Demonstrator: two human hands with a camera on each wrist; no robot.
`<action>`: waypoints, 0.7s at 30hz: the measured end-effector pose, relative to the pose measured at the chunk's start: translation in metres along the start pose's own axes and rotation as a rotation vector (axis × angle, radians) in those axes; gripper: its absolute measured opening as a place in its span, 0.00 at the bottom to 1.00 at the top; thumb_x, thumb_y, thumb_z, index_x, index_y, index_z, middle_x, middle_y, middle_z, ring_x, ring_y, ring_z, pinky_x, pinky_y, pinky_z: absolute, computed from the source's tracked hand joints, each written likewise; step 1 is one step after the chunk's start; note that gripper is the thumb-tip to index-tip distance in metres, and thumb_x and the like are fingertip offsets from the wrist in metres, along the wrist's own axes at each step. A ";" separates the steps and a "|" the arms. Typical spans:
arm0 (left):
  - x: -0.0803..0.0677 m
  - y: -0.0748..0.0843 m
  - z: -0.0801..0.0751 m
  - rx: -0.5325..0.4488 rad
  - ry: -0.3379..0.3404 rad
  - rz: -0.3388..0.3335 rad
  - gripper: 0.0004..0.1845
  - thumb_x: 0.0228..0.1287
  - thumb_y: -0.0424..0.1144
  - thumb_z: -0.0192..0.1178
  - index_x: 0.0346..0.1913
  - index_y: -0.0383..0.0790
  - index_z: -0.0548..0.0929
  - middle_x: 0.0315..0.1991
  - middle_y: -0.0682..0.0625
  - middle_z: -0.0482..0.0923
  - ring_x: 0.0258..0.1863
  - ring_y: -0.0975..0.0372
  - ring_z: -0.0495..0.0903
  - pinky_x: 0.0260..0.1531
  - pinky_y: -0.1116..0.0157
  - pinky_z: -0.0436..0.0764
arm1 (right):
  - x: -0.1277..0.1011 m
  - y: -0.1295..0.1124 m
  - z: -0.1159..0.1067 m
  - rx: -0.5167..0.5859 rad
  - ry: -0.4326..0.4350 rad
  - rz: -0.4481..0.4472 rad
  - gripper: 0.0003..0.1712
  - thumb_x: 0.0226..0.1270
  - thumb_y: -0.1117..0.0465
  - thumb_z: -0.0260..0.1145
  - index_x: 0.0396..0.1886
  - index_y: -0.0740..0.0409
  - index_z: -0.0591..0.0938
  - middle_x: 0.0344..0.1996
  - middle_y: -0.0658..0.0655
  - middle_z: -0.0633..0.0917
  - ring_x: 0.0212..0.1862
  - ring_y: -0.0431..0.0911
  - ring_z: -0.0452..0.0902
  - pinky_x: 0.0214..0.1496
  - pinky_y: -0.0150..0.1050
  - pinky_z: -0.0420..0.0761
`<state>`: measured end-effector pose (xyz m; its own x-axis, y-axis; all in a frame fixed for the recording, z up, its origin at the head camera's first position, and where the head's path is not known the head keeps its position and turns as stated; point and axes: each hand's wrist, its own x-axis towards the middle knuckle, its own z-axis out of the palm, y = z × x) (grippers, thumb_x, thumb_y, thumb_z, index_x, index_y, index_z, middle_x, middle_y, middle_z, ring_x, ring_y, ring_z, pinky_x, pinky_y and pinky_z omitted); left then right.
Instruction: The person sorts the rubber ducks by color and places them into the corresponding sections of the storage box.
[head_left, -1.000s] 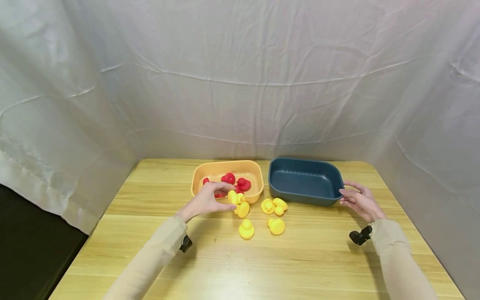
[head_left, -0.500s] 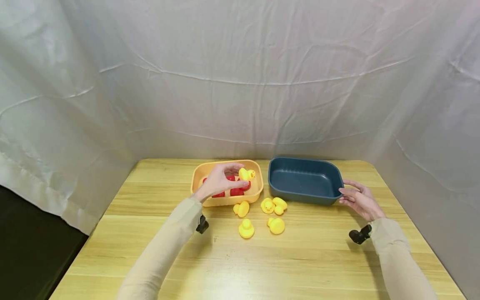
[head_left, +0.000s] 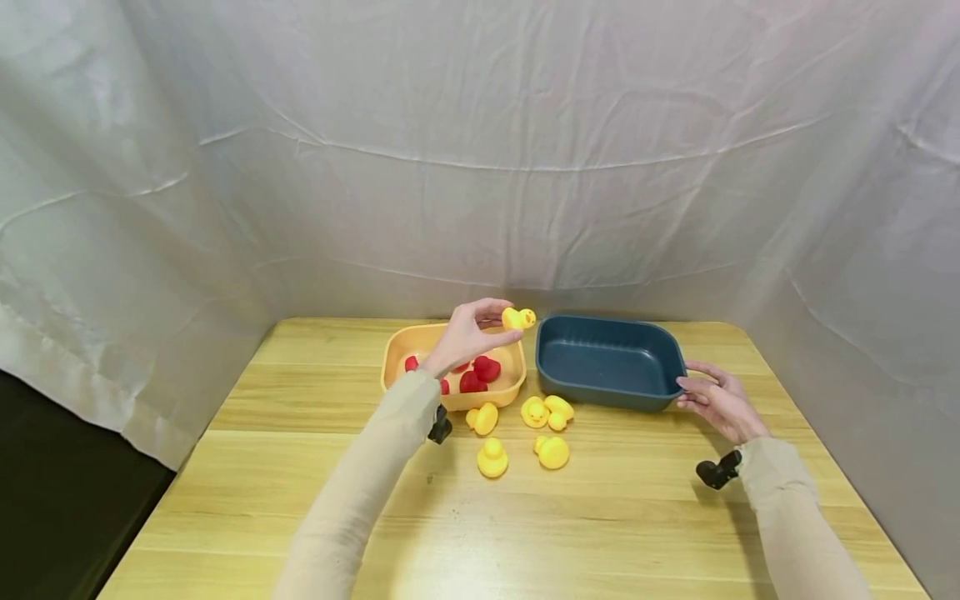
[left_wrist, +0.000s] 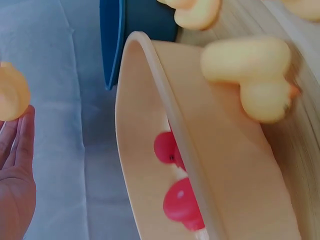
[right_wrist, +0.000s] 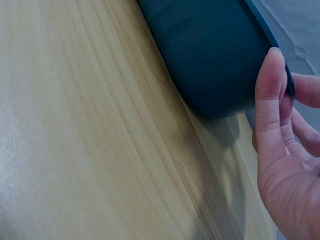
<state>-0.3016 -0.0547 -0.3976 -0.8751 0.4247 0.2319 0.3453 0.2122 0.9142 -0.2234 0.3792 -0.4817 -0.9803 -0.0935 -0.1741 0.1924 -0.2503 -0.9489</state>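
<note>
My left hand (head_left: 468, 333) pinches a yellow rubber duck (head_left: 516, 318) between thumb and fingers, raised above the back right corner of the light-orange bin (head_left: 483, 401). In the left wrist view that duck (left_wrist: 12, 95) sits at the fingertips, at the left edge. Red rubber ducks (head_left: 486, 368) lie inside the orange bin, partly hidden by my left hand and wrist. At the dark blue bin (head_left: 600, 395), my right hand (head_left: 723, 408) grips the right end by its rim. The right wrist view shows the thumb (right_wrist: 270, 100) against the bin's outer wall.
Several yellow ducks (head_left: 492, 459) lie on the wooden table (head_left: 600, 533) in front of the two bins, one of them (head_left: 482, 418) close by the orange bin's front wall. Pale cloth (head_left: 480, 208) hangs behind the table and on both sides.
My left hand has carried the yellow duck from in front of the orange bin up over it, back and to the right. My right hand stays at the blue bin.
</note>
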 end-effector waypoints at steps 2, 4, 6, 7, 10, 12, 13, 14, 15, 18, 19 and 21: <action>0.004 0.000 0.006 -0.022 0.012 -0.003 0.27 0.60 0.39 0.73 0.61 0.36 0.79 0.57 0.42 0.83 0.56 0.50 0.83 0.65 0.50 0.80 | 0.000 0.000 0.000 0.000 -0.001 -0.003 0.20 0.75 0.70 0.58 0.61 0.57 0.66 0.33 0.51 0.88 0.30 0.42 0.83 0.38 0.33 0.88; 0.009 0.001 0.011 -0.028 0.022 -0.002 0.26 0.61 0.38 0.72 0.61 0.35 0.79 0.57 0.41 0.83 0.57 0.50 0.83 0.65 0.51 0.80 | 0.000 0.000 0.000 0.001 -0.003 -0.004 0.20 0.75 0.70 0.58 0.61 0.57 0.66 0.33 0.51 0.88 0.30 0.42 0.83 0.38 0.33 0.88; 0.013 0.000 0.016 -0.017 0.030 0.007 0.27 0.61 0.38 0.72 0.61 0.34 0.78 0.57 0.41 0.82 0.57 0.50 0.83 0.66 0.51 0.79 | 0.000 0.000 0.000 0.001 -0.005 -0.006 0.20 0.75 0.70 0.58 0.61 0.57 0.66 0.33 0.51 0.88 0.30 0.42 0.84 0.38 0.33 0.88; 0.015 -0.001 0.019 -0.006 0.033 0.015 0.27 0.61 0.38 0.72 0.61 0.33 0.78 0.58 0.40 0.81 0.57 0.50 0.82 0.66 0.51 0.79 | 0.000 0.000 0.000 0.002 -0.006 -0.007 0.20 0.75 0.70 0.58 0.61 0.57 0.66 0.33 0.51 0.88 0.30 0.42 0.84 0.38 0.33 0.88; 0.022 -0.005 0.027 0.012 0.049 0.044 0.28 0.61 0.37 0.72 0.62 0.30 0.77 0.58 0.38 0.78 0.58 0.49 0.82 0.66 0.51 0.79 | 0.000 0.001 0.000 0.008 -0.007 -0.011 0.19 0.75 0.71 0.58 0.61 0.56 0.68 0.33 0.51 0.88 0.30 0.42 0.84 0.38 0.33 0.88; 0.025 -0.008 0.033 0.019 0.066 0.055 0.28 0.60 0.36 0.73 0.61 0.30 0.77 0.57 0.38 0.77 0.58 0.48 0.82 0.65 0.53 0.80 | 0.000 0.001 0.000 0.010 -0.006 -0.014 0.18 0.75 0.71 0.57 0.60 0.56 0.68 0.33 0.51 0.88 0.30 0.42 0.84 0.37 0.33 0.88; 0.027 -0.009 0.036 0.022 0.075 0.057 0.28 0.60 0.36 0.73 0.61 0.30 0.78 0.57 0.38 0.76 0.57 0.48 0.82 0.65 0.55 0.80 | 0.000 0.001 0.000 0.009 -0.004 -0.016 0.18 0.75 0.71 0.57 0.60 0.55 0.69 0.33 0.51 0.88 0.30 0.42 0.84 0.37 0.33 0.88; 0.028 -0.010 0.038 0.022 0.085 0.055 0.28 0.59 0.36 0.73 0.61 0.31 0.78 0.57 0.38 0.76 0.57 0.49 0.83 0.64 0.56 0.81 | 0.000 0.001 0.000 0.008 -0.003 -0.017 0.18 0.75 0.71 0.57 0.60 0.55 0.69 0.33 0.51 0.88 0.30 0.42 0.84 0.37 0.33 0.88; 0.029 -0.011 0.041 0.026 0.094 0.048 0.27 0.59 0.36 0.73 0.61 0.32 0.78 0.57 0.38 0.77 0.57 0.49 0.83 0.64 0.58 0.81 | 0.000 0.000 0.000 0.007 -0.003 -0.017 0.18 0.75 0.71 0.57 0.60 0.55 0.68 0.33 0.51 0.88 0.30 0.42 0.84 0.37 0.33 0.88; 0.032 -0.013 0.050 0.022 0.105 0.019 0.28 0.59 0.35 0.73 0.61 0.32 0.78 0.59 0.39 0.76 0.58 0.49 0.82 0.64 0.60 0.81 | 0.000 0.000 0.000 0.007 -0.002 -0.018 0.19 0.75 0.71 0.58 0.60 0.56 0.68 0.32 0.51 0.88 0.30 0.42 0.84 0.37 0.34 0.89; 0.032 -0.013 0.052 0.023 0.108 0.011 0.28 0.59 0.35 0.73 0.61 0.32 0.78 0.60 0.39 0.76 0.59 0.49 0.82 0.64 0.61 0.81 | 0.000 0.000 0.000 0.008 -0.003 -0.017 0.18 0.75 0.71 0.58 0.60 0.56 0.68 0.32 0.51 0.88 0.30 0.42 0.84 0.37 0.34 0.89; 0.033 -0.014 0.058 0.025 0.113 -0.009 0.28 0.59 0.35 0.73 0.61 0.32 0.78 0.60 0.39 0.76 0.60 0.49 0.82 0.65 0.60 0.80 | 0.000 0.000 0.000 0.014 -0.006 -0.018 0.18 0.75 0.71 0.58 0.60 0.56 0.69 0.32 0.51 0.88 0.30 0.43 0.84 0.37 0.34 0.89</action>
<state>-0.3157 0.0071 -0.4214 -0.9104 0.3210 0.2609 0.3442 0.2380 0.9082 -0.2230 0.3795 -0.4817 -0.9834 -0.0944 -0.1551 0.1751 -0.2655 -0.9481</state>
